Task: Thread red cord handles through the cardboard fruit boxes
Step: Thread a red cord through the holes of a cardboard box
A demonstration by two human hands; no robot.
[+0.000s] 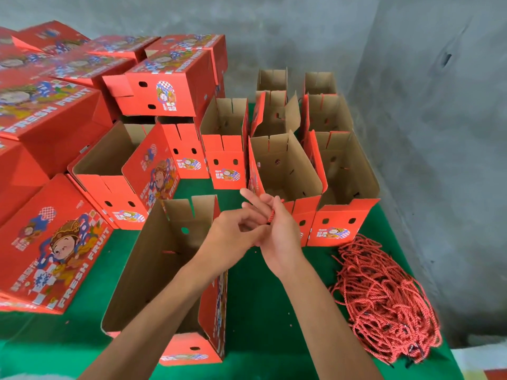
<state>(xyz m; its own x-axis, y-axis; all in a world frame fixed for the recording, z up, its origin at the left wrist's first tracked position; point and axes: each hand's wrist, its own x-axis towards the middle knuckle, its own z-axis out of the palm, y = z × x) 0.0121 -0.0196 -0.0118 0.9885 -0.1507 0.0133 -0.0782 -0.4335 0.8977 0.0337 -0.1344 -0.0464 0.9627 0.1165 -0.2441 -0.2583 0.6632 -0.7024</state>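
An open red cardboard fruit box [153, 259] lies in front of me on the green table, brown inside facing up, with a hole in its far wall and a bit of red cord showing inside. Just right of its far corner, my right hand [277, 229] and my left hand [233, 237] meet above the table. Between them runs a short piece of red cord [271, 216]; my right hand's fingers are curled round it and my left hand's fingertips pinch its lower end. A big heap of red cords [384, 300] lies at the right.
Several open boxes [285, 165] stand in rows behind my hands. Closed and stacked red boxes [49, 111] fill the left side. A grey concrete wall [411, 78] runs behind and to the right. The green table [263, 325] ends near the cord heap.
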